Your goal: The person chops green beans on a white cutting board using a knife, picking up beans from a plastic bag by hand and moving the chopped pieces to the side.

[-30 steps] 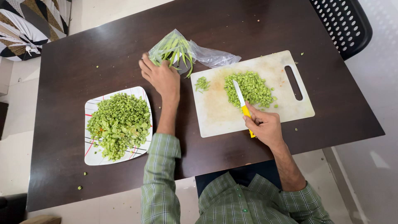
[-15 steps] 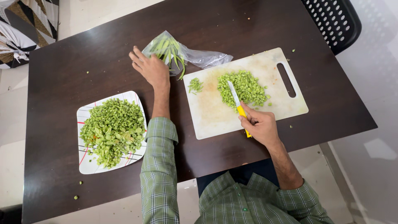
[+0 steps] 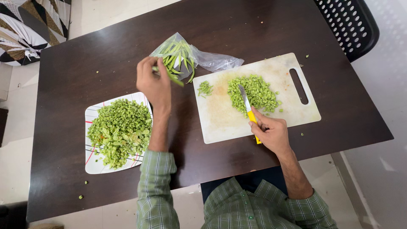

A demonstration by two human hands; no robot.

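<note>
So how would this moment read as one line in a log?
left hand: lifting beans from bag | right hand: knife on board, blade at chopped pile | plate: heaped

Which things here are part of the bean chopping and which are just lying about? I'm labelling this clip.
In use:
left hand holding whole beans
plastic bag
right hand holding yellow-handled knife
cutting board
chopped beans
plate

Lying about:
black chair
patterned cushion
</note>
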